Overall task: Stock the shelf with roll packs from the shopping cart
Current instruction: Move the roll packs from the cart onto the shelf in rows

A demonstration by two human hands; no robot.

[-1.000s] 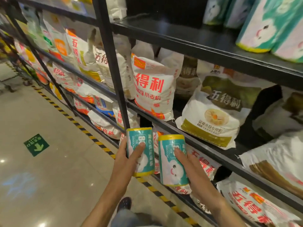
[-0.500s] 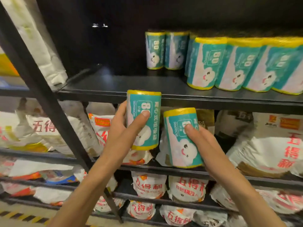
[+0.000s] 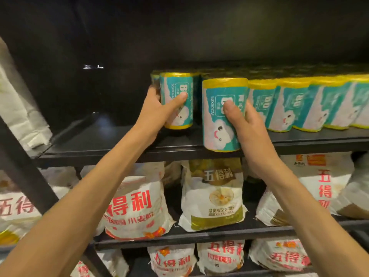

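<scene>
Both hands up at the black shelf [image 3: 111,142]; left hand [image 3: 157,112] grips the left roll pack [image 3: 177,100], thumb across its front, fingers wrapped behind, pack upright and set back from the shelf's front edge, just beside the packs already at the rear; right hand [image 3: 245,124] grips the right roll pack [image 3: 221,116], thumb on the label, fingers curled round its right side; that pack is upright at the front edge, base overlapping the lip; can't tell if it rests or hangs; stocked row [image 3: 311,104] runs right along the shelf, touching it; flour bags [image 3: 215,196] on the shelves below.
</scene>
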